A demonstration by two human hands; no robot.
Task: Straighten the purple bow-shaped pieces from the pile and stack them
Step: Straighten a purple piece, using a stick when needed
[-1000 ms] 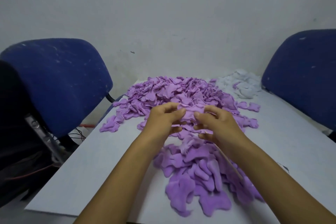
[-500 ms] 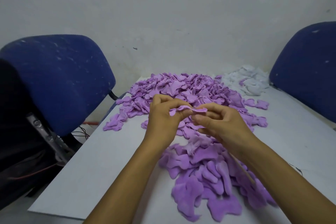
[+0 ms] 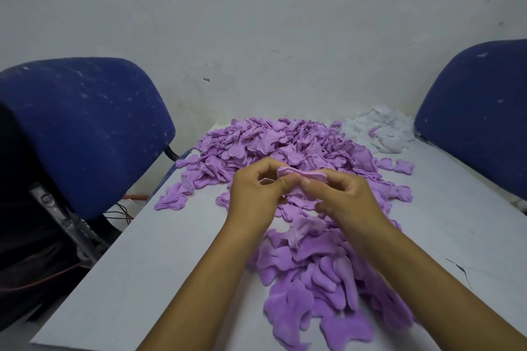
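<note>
Both hands pinch one purple bow-shaped piece above the surface.

The left hand (image 3: 253,194) and right hand (image 3: 342,199) each hold a narrow grip, fingers curled on opposite ends of the purple piece (image 3: 302,173), which hangs lifted between them. Just beyond the grip lies the big pile (image 3: 273,145) of purple pieces; below the grip, nearer the person, lies a looser overlapping stack (image 3: 319,276). Further out, the surface (image 3: 137,279) carries a white heap (image 3: 382,128), flanked by a left blue chair (image 3: 85,128) and a right blue chair (image 3: 479,111).
</note>
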